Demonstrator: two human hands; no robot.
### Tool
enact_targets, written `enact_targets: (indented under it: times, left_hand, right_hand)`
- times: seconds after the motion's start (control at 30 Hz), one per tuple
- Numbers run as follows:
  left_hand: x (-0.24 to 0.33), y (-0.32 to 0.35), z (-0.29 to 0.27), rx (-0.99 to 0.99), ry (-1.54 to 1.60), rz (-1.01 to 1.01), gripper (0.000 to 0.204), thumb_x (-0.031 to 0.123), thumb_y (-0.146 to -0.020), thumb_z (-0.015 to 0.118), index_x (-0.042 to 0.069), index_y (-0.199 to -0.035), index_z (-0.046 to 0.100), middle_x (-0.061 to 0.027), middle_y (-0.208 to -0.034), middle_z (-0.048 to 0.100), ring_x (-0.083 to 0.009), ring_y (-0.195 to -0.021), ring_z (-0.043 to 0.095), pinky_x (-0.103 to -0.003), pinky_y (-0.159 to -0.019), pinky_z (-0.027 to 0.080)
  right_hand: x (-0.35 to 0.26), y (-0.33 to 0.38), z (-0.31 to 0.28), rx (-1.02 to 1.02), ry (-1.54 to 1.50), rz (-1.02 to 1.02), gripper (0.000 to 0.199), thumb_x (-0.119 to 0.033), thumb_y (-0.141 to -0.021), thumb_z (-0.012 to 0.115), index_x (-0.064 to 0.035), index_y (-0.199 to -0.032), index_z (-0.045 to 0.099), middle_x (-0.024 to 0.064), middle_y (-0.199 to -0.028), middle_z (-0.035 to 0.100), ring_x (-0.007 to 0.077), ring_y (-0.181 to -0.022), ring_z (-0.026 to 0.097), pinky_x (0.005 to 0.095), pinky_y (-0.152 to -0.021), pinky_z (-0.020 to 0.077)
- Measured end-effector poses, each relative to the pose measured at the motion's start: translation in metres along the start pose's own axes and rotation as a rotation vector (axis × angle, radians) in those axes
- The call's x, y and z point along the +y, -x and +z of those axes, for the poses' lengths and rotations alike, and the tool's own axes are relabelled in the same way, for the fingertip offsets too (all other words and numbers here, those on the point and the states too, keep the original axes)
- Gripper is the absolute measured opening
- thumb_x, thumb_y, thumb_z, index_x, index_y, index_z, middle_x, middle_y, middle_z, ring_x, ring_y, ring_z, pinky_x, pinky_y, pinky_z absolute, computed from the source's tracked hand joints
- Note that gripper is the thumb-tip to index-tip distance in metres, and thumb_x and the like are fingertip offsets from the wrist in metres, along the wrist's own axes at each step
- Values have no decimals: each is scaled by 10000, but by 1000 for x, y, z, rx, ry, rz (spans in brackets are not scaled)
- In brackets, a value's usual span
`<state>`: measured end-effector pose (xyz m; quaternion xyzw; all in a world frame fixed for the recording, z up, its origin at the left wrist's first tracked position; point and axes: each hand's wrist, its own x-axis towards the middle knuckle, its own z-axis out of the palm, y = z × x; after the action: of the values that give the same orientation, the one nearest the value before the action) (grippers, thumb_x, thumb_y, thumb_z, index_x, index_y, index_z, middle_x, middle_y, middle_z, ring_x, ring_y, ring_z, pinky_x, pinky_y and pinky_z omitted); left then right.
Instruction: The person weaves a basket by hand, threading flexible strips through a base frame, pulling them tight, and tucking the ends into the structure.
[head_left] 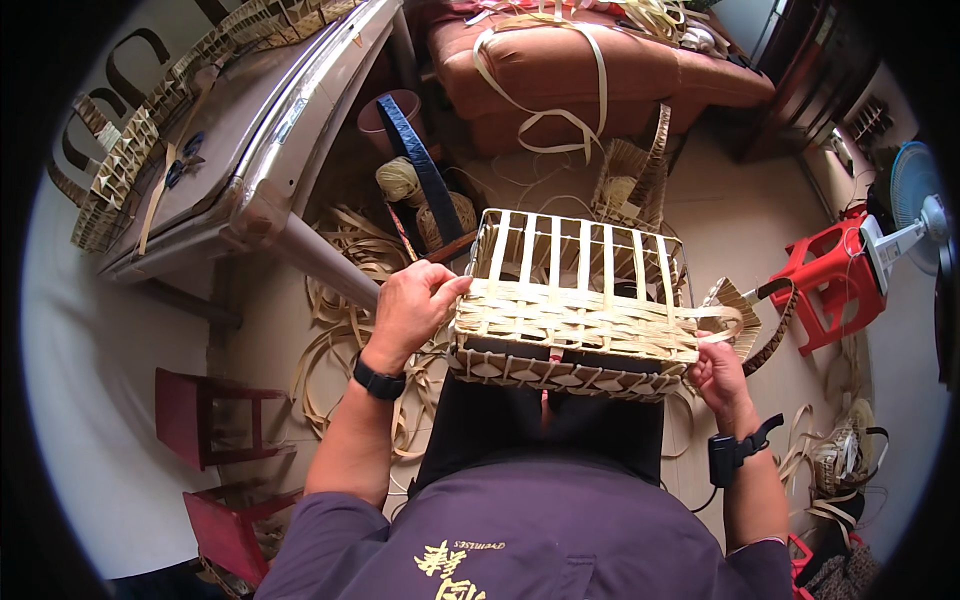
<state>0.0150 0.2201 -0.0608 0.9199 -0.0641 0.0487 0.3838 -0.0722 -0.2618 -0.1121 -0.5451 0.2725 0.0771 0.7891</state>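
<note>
A half-woven bamboo basket (575, 305) rests on my lap, its open vertical slats pointing away from me. My left hand (412, 305) grips the basket's left side at the woven band. My right hand (718, 370) holds the basket's lower right corner, where a loose bamboo strip (722, 320) loops out. Each wrist carries a dark band.
Loose bamboo strips (340, 300) lie on the floor at left. A table (250, 150) stands at upper left, a brown sofa (580, 70) at the top. A red plastic stool (830, 275) and a fan (915, 215) stand at right, small red stools (205, 415) at lower left.
</note>
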Motion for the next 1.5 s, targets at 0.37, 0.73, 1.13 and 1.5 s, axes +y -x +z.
enact_targets:
  times: [0.37, 0.73, 1.13, 1.5]
  left_hand:
    - [-87, -6, -37, 343, -182, 93, 271, 211, -865, 877, 45, -1048, 766, -132, -1077, 755, -274, -997, 734, -398, -868, 569]
    - [-25, -7, -11, 31, 94, -22, 261, 288, -927, 833, 34, -924, 773, -92, -844, 689, -214, -777, 688, -371, -717, 537]
    - [-20, -11, -6, 120, 133, 111, 164, 92, -906, 828, -7, -832, 720, -53, -798, 618, -138, -721, 577, -303, -682, 478]
    - [-230, 32, -68, 532, -295, -190, 326, 265, -958, 783, 14, -802, 647, -163, -830, 671, -361, -776, 640, -468, -732, 506]
  right_hand:
    - [-29, 3, -29, 355, 645, -652, 198, -239, -1051, 675, -48, -1097, 651, -35, -711, 601, 50, -535, 507, 221, -462, 382]
    - [-19, -20, -70, 242, 728, -756, 151, -34, -897, 721, -24, -1041, 675, -34, -763, 601, 66, -639, 539, 234, -560, 436]
    - [-39, 14, -38, -389, -308, -266, 775, -726, -1074, 403, -32, -1348, 612, 63, -865, 646, 154, -578, 500, 289, -540, 439]
    - [-28, -16, -8, 223, 560, -588, 69, -64, -931, 707, -5, -964, 717, -3, -778, 680, 41, -641, 575, 216, -564, 457]
